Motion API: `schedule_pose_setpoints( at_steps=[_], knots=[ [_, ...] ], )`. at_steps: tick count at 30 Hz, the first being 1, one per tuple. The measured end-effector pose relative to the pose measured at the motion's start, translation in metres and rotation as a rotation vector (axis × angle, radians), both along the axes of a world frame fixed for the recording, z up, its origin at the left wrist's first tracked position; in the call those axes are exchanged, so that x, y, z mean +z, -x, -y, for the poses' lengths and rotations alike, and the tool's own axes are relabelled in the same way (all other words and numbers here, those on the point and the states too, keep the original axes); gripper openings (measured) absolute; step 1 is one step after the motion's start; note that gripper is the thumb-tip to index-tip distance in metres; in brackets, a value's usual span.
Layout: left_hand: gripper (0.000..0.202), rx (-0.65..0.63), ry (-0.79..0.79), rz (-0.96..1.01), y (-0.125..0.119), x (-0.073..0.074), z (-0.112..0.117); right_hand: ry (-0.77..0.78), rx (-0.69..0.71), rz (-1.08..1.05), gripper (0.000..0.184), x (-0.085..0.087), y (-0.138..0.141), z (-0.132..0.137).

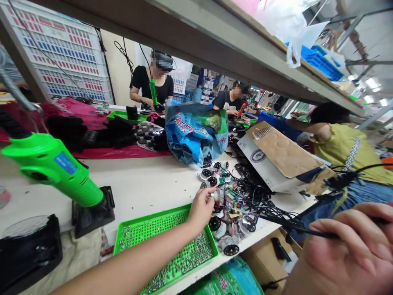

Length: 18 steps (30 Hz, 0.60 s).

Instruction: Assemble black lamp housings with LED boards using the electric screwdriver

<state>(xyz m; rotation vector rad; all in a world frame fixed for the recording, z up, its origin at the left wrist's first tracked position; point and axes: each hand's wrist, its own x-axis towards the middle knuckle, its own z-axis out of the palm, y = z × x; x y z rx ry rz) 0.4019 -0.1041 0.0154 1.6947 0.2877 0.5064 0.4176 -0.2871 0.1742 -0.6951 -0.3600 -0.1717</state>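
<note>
My left hand [201, 208] reaches over a green perforated tray [119, 241] full of small metal screws [196, 250]. Its thumb and fingers are pinched on a silvery small motor [216, 196] at the edge of a pile of wired parts. Round motors with black discs [231, 249], coloured wires and small circuit boards [236, 206] make up that pile. At the right front, my right hand [350, 246] is closed around black cables [285, 220], which run back to the pile. Its fingertips are partly hidden.
A green electric screwdriver [61, 164] hangs at the left near a black plastic housing [30, 254]. Behind the pile are a blue plastic bag [190, 135] and a tilted cardboard box [276, 151]. A shelf beam [215, 45] crosses overhead. Co-workers sit opposite; a person in yellow [353, 143] is at right.
</note>
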Motion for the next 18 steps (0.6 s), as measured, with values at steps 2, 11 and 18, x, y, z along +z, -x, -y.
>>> schedule_pose_setpoints(
  at_steps=[2, 11, 18],
  knots=[
    [0.031, 0.008, 0.012, -0.02, 0.003, 0.0, -0.007, -0.185, 0.09, 0.046, 0.028, -0.003, -0.009, -0.003],
    [0.029, -0.08, -0.067, 0.089, 0.026, 0.018, -0.036, -0.054, -0.001, -0.039, 0.02, -0.017, -0.011, -0.02],
    [0.025, -0.021, 0.235, 0.047, 0.008, -0.012, -0.04, 0.023, -0.057, -0.056, 0.02, -0.023, 0.02, -0.007]
  ],
)
